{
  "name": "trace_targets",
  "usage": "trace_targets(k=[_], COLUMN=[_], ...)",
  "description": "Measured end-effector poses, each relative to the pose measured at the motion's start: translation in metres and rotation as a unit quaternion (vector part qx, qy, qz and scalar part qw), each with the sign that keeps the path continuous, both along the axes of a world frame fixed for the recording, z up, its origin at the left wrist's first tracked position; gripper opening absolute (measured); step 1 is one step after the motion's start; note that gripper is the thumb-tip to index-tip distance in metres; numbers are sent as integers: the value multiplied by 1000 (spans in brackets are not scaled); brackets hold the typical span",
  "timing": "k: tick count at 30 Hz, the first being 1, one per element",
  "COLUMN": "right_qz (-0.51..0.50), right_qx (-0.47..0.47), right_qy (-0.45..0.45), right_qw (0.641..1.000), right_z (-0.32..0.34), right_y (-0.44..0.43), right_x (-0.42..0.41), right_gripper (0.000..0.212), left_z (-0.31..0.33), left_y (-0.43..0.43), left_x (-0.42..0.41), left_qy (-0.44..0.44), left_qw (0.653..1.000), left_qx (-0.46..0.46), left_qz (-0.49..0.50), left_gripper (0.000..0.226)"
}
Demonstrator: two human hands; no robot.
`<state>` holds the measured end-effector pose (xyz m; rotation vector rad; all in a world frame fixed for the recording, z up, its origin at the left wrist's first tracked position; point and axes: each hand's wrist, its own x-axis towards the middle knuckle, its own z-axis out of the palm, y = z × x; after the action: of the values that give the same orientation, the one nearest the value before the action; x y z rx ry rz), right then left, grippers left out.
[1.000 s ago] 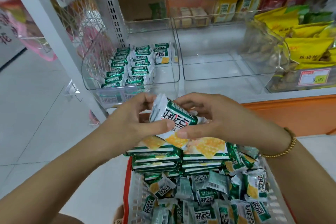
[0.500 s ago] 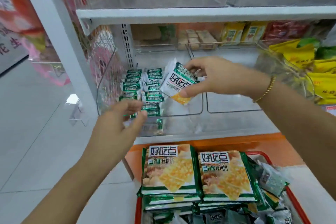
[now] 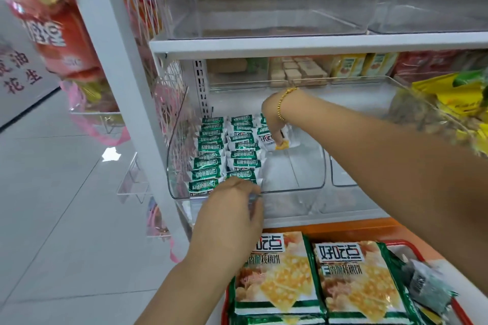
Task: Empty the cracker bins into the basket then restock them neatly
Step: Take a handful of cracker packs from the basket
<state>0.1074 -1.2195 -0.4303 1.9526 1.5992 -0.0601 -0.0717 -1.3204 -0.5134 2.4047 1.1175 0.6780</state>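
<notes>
A clear plastic bin (image 3: 295, 187) on the lower shelf holds two neat rows of small green-and-white cracker packs (image 3: 211, 155), with a third row started at the back. Reaching into the bin, my right hand (image 3: 274, 121) pinches one cracker pack (image 3: 269, 141) and holds it down at the back of that third row. My left hand (image 3: 232, 208) rests on the bin's front rim, fingers curled over the edge. Below, a red basket (image 3: 404, 244) carries two large cracker bags (image 3: 356, 280) on top and several small packs.
A second clear bin (image 3: 343, 179) stands right of the first. Yellow snack bags (image 3: 449, 103) fill a bin at far right. The upper shelf (image 3: 290, 45) overhangs the work area. A white upright post (image 3: 126, 87) and hanging goods stand on the left.
My right hand carried the cracker pack from above the basket into the bin and lowered it at the back. My left hand let go of the pack and moved to the bin's front rim.
</notes>
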Motion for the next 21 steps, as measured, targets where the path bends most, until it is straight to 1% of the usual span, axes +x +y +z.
trace_targets(k=[3, 7, 10, 13, 14, 15, 17, 18, 19, 21], right_qz=[-33, -40, -22, 32, 50, 56, 34, 13, -6, -22], right_qx=[-70, -86, -60, -12, 5, 19, 42, 55, 65, 79], right_qy=[-15, -19, -23, -42, -45, -42, -11, 17, 46, 91], right_qw=[997, 995, 998, 999, 998, 997, 998, 998, 997, 992], right_z=[-8, -12, -22, -41, -48, -55, -62, -62, -61, -58], right_y=[12, 13, 16, 16, 17, 18, 20, 22, 22, 23], right_x=[-1, -1, 2, 8, 12, 15, 19, 20, 21, 24], right_gripper=[69, 72, 74, 76, 78, 85, 104, 110, 110, 103], left_z=[0, 0, -1, -1, -1, -1, -1, -1, -1, -2], left_y=[2, 3, 5, 6, 6, 7, 6, 6, 5, 4], left_x=[-2, -4, -5, -5, -5, -4, -3, -2, -1, 0], left_qy=[-1, 5, 8, 2, 1, 1, -3, -5, -5, -1], left_qw=[1000, 999, 999, 999, 999, 999, 999, 999, 999, 999], left_qx=[5, 14, 18, 14, 13, 11, 8, 8, 7, 10], left_qz=[-14, -33, -42, -47, -49, -49, -48, -47, -46, -47], left_gripper=[27, 26, 30, 32, 32, 32, 32, 33, 33, 34])
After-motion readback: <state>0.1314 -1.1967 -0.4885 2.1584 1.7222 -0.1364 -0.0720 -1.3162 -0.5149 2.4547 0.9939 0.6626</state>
